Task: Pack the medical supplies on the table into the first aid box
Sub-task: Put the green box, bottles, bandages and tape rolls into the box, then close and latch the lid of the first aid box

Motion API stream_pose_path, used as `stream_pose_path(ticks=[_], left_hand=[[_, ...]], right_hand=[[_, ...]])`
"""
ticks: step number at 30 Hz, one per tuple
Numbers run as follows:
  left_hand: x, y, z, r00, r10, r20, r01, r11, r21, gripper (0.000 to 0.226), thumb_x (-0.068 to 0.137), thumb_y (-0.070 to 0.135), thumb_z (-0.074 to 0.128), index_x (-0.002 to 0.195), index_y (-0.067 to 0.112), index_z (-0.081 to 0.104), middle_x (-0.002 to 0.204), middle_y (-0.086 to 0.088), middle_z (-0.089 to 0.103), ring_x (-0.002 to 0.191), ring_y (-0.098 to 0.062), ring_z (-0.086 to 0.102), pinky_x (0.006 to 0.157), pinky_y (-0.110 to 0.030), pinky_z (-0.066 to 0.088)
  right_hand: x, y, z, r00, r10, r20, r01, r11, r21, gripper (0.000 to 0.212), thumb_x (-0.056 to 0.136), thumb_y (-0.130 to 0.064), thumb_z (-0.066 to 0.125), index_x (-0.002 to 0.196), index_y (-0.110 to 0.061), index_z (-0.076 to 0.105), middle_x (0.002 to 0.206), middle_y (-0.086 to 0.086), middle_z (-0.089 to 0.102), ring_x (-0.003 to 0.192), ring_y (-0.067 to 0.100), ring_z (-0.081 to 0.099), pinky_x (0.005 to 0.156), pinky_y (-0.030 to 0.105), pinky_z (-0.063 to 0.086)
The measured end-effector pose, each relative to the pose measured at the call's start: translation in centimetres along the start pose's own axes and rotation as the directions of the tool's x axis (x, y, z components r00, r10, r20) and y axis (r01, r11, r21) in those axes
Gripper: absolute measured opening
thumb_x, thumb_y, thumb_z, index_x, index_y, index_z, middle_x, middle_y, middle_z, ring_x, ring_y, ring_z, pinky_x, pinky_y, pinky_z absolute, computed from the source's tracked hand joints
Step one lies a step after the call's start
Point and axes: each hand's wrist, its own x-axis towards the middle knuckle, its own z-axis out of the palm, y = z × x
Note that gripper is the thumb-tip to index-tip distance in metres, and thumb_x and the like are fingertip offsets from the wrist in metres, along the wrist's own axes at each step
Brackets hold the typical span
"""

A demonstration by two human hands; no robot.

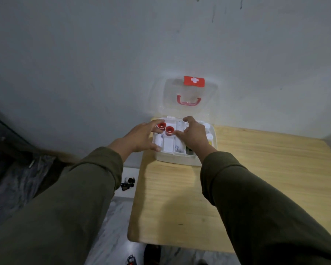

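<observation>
The right hand (194,137) covers the middle and right part of the first aid box (177,159), so the contents beneath it cannot be made out; only a dark item at the front, next to the wrist, shows partly. The left hand (141,139) hides the box's left wall. The packets in the tray are blurred, and their printing cannot be read. Two small dark objects on the floor at the lower frame edge are cut off and cannot be identified.

The box is white plastic and stands at the far left corner of the wooden table (256,178), against the wall (103,64). Its clear lid (208,104) stands open and upright against the wall; it carries a red label with a white cross (194,81) and a red handle (189,100). Inside, two red tape rolls (169,130) sit side by side at the back left. White wrapped packets (168,144) lie in the tray in front of them. White bottle caps (209,136) show along the right side.

Both hands hover over the box with fingers spread and curled. The left hand's fingertips are next to the far red roll; whether they touch it cannot be told. The right thumb points toward the nearer roll and is apart from it. Neither hand visibly clamps an item. Both sleeves (256,197) are olive green.
</observation>
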Motion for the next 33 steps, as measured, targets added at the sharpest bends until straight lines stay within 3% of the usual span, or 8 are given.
stream_pose_path(ticks=[5,11,14,16,18,20,25,33], left_hand=[[0.2,-0.5,0.0,1.000,0.017,0.008,-0.017,1.000,0.004,0.098,0.066,0.029,0.083,0.144,0.032,0.025,0.133,0.010,0.057,0.131,-0.021,0.038,0.100,-0.034,0.031],[0.3,-0.4,-0.4,0.999,0.043,-0.007,-0.043,0.999,0.011,0.094,0.064,0.030,0.084,0.142,0.031,0.031,0.131,0.007,0.058,0.126,-0.019,0.043,0.101,-0.036,0.035],[0.5,0.5,-1.3,0.981,0.071,-0.180,-0.070,0.997,0.013,0.086,0.065,0.033,0.083,0.138,0.028,0.037,0.126,0.003,0.059,0.116,-0.019,0.051,0.096,-0.035,0.042],[0.9,1.2,-2.1,0.927,0.096,-0.363,-0.095,0.995,0.020,0.085,0.065,0.034,0.083,0.137,0.026,0.039,0.126,0.000,0.054,0.112,-0.018,0.052,0.092,-0.033,0.044],[1.8,1.6,-2.9,0.865,0.066,-0.497,-0.100,0.994,-0.042,0.089,0.064,0.033,0.084,0.138,0.024,0.037,0.133,-0.004,0.047,0.115,-0.019,0.049,0.095,-0.033,0.044],[3.0,2.0,-3.5,0.848,-0.011,-0.529,-0.069,0.989,-0.131,0.095,0.063,0.036,0.085,0.141,0.024,0.031,0.140,-0.006,0.039,0.123,-0.021,0.045,0.101,-0.036,0.042],[5.7,3.4,-4.3,0.905,-0.044,-0.423,-0.044,0.979,-0.197,0.106,0.062,0.039,0.084,0.146,0.025,0.021,0.149,-0.006,0.027,0.133,-0.025,0.036,0.108,-0.039,0.036],[7.8,4.2,-4.0,0.919,-0.048,-0.392,-0.052,0.969,-0.241,0.110,0.063,0.041,0.083,0.148,0.023,0.016,0.153,-0.005,0.025,0.136,-0.026,0.034,0.106,-0.040,0.037]], right_hand=[[0.1,-0.2,0.1,0.999,0.024,-0.029,-0.026,0.999,-0.046,0.057,0.080,-0.033,0.071,0.127,-0.017,0.045,0.113,0.015,0.065,0.100,0.030,0.063,0.087,0.036,0.052],[0.0,-0.3,-0.7,0.999,-0.010,-0.042,0.008,0.998,-0.060,0.059,0.080,-0.032,0.072,0.130,-0.017,0.043,0.117,0.014,0.064,0.106,0.028,0.060,0.091,0.035,0.048],[0.0,-0.5,-1.8,0.980,-0.111,-0.163,0.101,0.993,-0.067,0.058,0.083,-0.034,0.068,0.132,-0.023,0.040,0.119,0.008,0.061,0.103,0.022,0.060,0.089,0.035,0.052],[0.0,-0.9,-2.8,0.942,-0.182,-0.281,0.166,0.983,-0.082,0.060,0.085,-0.036,0.065,0.135,-0.029,0.033,0.119,0.005,0.057,0.099,0.016,0.058,0.085,0.032,0.052],[0.2,-1.5,-4.0,0.903,-0.198,-0.380,0.198,0.979,-0.041,0.064,0.085,-0.037,0.063,0.137,-0.033,0.027,0.119,0.004,0.054,0.093,0.012,0.053,0.079,0.028,0.050],[0.8,-2.2,-5.0,0.895,-0.169,-0.413,0.204,0.978,0.042,0.068,0.086,-0.037,0.062,0.140,-0.034,0.022,0.125,0.006,0.051,0.096,0.012,0.049,0.080,0.026,0.045],[3.1,-3.4,-6.6,0.950,-0.075,-0.304,0.147,0.965,0.218,0.073,0.088,-0.044,0.057,0.146,-0.032,0.014,0.145,0.007,0.043,0.125,0.026,0.048,0.096,0.035,0.044],[5.0,-4.2,-6.6,0.984,-0.060,-0.165,0.089,0.981,0.172,0.069,0.093,-0.047,0.046,0.149,-0.018,0.017,0.145,0.008,0.043,0.132,0.027,0.042,0.106,0.039,0.037]])
